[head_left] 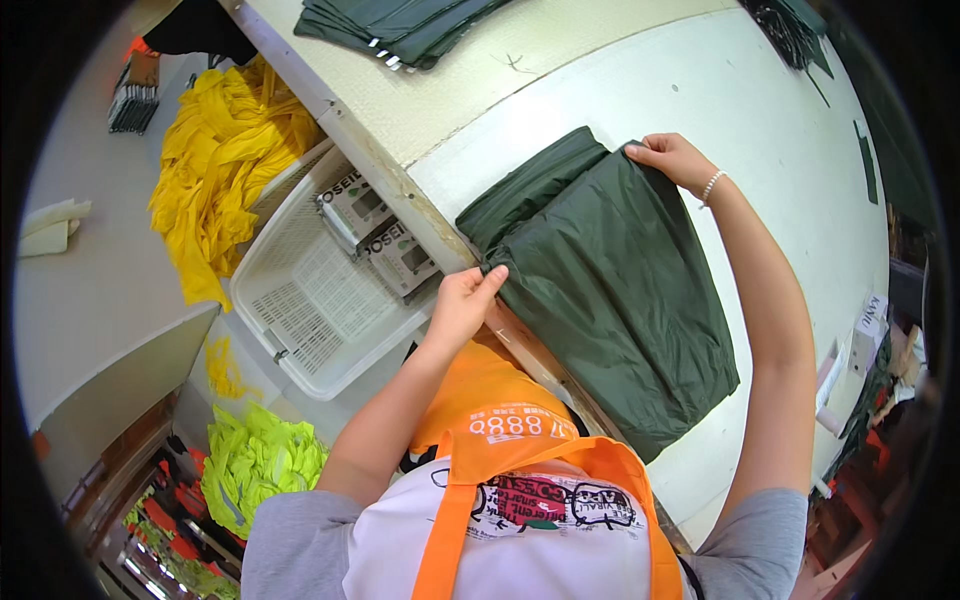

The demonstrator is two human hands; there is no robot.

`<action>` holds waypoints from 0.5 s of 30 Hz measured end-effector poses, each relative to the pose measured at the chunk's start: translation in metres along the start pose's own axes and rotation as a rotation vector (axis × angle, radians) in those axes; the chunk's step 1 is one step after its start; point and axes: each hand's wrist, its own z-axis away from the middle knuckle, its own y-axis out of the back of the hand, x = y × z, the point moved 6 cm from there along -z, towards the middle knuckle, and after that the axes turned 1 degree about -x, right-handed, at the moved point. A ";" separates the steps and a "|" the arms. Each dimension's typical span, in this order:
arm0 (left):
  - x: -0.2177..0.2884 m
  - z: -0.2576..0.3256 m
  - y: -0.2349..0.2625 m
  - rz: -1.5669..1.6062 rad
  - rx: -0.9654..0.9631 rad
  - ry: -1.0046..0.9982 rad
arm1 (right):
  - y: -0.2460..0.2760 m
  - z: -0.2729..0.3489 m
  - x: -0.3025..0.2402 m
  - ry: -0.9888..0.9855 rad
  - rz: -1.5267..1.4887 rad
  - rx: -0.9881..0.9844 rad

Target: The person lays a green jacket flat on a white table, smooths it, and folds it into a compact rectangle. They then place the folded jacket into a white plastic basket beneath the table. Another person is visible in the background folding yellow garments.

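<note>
A dark green, thin, slightly shiny cloth piece (pixel 620 300) lies partly folded on the white table. My left hand (pixel 467 303) pinches its near-left corner between thumb and fingers, close to the table edge. At its far-right corner, my right hand (pixel 676 163), with a beaded bracelet at the wrist, grips the edge the same way. The upper edge of the cloth runs between both hands. Behind that edge, a folded dark green layer (pixel 535 185) shows; whether it is a separate piece I cannot tell.
A stack of dark green pieces (pixel 400 28) lies at the far side of the table (pixel 800 130). Left of the wooden edge stands a white plastic basket (pixel 320 270) holding packaged boxes (pixel 400 258). Yellow fabric (pixel 225 150) heaps beside it; neon yellow-green fabric (pixel 258 465) lies lower left.
</note>
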 end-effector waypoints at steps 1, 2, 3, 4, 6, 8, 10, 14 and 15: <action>-0.001 -0.006 -0.001 0.001 -0.013 0.022 | 0.006 -0.007 0.017 0.048 -0.006 0.102; -0.002 -0.009 0.001 0.000 -0.007 0.044 | 0.002 -0.007 0.026 0.008 -0.010 0.157; -0.014 -0.013 0.002 0.077 0.143 0.156 | -0.001 -0.006 0.033 -0.034 -0.015 0.212; -0.013 -0.015 -0.003 0.124 0.139 0.122 | -0.001 -0.008 0.034 -0.064 -0.024 0.269; -0.012 -0.009 -0.008 0.216 0.128 0.054 | -0.006 -0.002 0.029 -0.014 -0.076 0.235; -0.006 0.003 -0.012 0.229 0.068 0.009 | -0.006 0.011 0.022 -0.003 -0.215 0.149; 0.000 0.007 -0.019 0.149 0.075 -0.079 | -0.010 0.018 0.020 0.027 -0.283 0.025; -0.030 -0.002 -0.016 0.326 0.107 0.213 | -0.012 0.011 0.026 -0.099 0.031 0.105; -0.044 -0.007 -0.009 0.282 0.153 0.211 | -0.017 0.011 0.021 -0.142 0.128 0.108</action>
